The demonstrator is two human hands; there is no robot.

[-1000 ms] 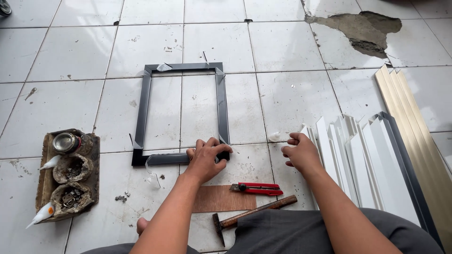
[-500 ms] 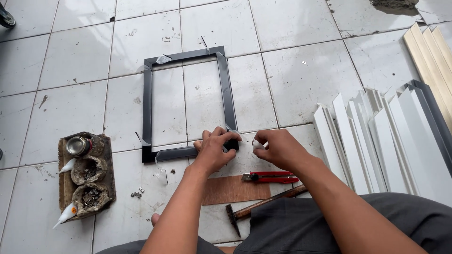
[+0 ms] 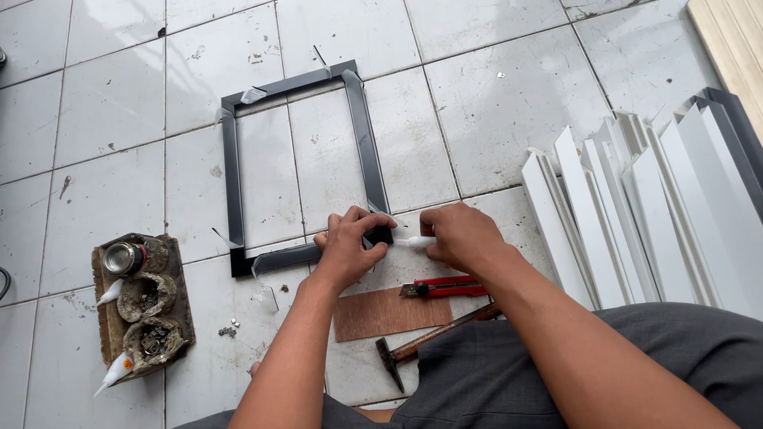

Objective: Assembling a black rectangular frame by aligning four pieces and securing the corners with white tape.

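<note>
1. The floor (image 3: 493, 119) is made of big white tiles. They are hard, smooth and a bit dirty, so my frame lies flat on it.
2. The white strips (image 3: 636, 214) lie in a pile on my right, well apart from my hands. They are long, thin and pointed at the ends.
3. The dark frame (image 3: 232, 183) is a thin grey rectangle with shiny sides. Bits of clear tape sit on its far corners. It lies on the floor just in front of me.
4. My left hand (image 3: 350, 248) is closed down on the near right corner of the frame. I think I should press hard, so the two bars stay tight together.
5. My right hand (image 3: 461, 237) pinches a small white tube (image 3: 415, 241). Its tip points at that corner. I think a small squeeze is best, right at the join.
6. The brown board (image 3: 389, 314), the red cutter (image 3: 445, 287) and the hammer (image 3: 429, 342) lie near my knees.
</note>
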